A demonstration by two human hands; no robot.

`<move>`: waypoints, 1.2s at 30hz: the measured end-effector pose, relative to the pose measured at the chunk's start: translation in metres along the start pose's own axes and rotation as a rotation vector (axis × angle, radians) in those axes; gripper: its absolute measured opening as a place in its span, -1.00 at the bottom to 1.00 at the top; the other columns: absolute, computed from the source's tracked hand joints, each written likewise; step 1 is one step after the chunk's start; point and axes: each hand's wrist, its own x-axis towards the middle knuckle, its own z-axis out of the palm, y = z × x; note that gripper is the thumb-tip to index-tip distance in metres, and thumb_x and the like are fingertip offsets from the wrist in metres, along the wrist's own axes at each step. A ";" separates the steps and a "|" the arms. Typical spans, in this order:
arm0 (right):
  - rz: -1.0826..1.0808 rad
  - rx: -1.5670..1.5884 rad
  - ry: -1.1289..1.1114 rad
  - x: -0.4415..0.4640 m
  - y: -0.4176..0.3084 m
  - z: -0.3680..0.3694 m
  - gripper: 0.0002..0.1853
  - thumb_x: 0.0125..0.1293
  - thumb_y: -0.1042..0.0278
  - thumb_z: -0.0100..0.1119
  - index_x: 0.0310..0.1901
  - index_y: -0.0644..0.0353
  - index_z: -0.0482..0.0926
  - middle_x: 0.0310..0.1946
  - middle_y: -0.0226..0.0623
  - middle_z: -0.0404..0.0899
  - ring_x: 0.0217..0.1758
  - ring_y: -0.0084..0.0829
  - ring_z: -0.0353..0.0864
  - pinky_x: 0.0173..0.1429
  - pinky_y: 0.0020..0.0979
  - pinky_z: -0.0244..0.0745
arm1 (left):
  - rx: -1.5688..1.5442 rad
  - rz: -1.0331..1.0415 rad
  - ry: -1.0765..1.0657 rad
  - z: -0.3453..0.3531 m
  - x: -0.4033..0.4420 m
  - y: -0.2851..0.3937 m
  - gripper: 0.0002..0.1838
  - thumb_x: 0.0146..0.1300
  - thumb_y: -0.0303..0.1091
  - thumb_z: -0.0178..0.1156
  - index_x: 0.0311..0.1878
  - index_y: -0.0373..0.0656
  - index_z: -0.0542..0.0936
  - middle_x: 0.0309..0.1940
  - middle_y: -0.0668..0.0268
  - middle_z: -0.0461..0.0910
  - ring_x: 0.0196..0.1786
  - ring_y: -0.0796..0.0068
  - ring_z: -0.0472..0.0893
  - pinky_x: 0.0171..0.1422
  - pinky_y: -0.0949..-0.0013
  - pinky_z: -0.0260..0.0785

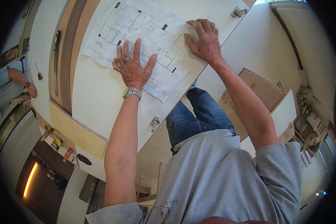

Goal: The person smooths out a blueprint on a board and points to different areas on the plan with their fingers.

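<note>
A creased paper floor plan (pixel 153 30) lies on a white panel (pixel 97 93). My left hand (pixel 132 67) rests on the lower left part of the paper with its fingers spread; a ring and a metal watch are on that arm. My right hand (pixel 204 40) lies at the paper's right edge, its fingers apart and slightly bent. Neither hand holds anything. Metal hinges are fixed along the panel's near edge, one (pixel 154 123) below my left hand and one (pixel 239 12) at the upper right.
A saw with a black and yellow handle (pixel 57 41) and a screwdriver (pixel 39 73) lie left of the panel. Another person's hand (pixel 31 90) rests at the far left. A plywood strip (pixel 76 130), a black oval object (pixel 84 159) and a cardboard box (pixel 257 89) are nearby.
</note>
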 end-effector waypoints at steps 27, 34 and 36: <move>-0.185 0.307 -0.875 0.071 -0.174 -0.142 -0.61 0.43 0.27 0.41 0.20 0.25 0.68 0.19 -0.03 0.66 0.40 0.01 0.62 0.47 0.00 0.49 | 0.021 0.046 -0.015 0.010 -0.001 -0.010 -0.04 0.34 0.59 0.26 0.74 0.48 0.37 0.75 0.24 0.20 0.81 -0.05 0.02 0.65 -0.47 -0.09; -0.803 0.774 -0.813 0.044 -0.234 -0.238 -0.61 0.40 0.32 0.41 0.20 0.27 0.68 0.16 -0.03 0.68 0.33 0.01 0.67 0.42 -0.02 0.54 | 0.014 0.068 0.084 0.014 -0.001 -0.008 -0.05 0.31 0.59 0.31 0.72 0.52 0.39 0.72 0.24 0.25 0.77 -0.02 0.11 0.62 -0.44 -0.05; -0.841 0.808 -0.787 0.041 -0.236 -0.249 -0.61 0.40 0.34 0.41 0.20 0.27 0.68 0.15 -0.03 0.69 0.31 0.01 0.68 0.40 -0.03 0.55 | -0.019 0.069 0.119 0.012 0.001 -0.007 -0.07 0.31 0.60 0.29 0.70 0.52 0.42 0.69 0.25 0.29 0.76 -0.01 0.13 0.61 -0.44 -0.03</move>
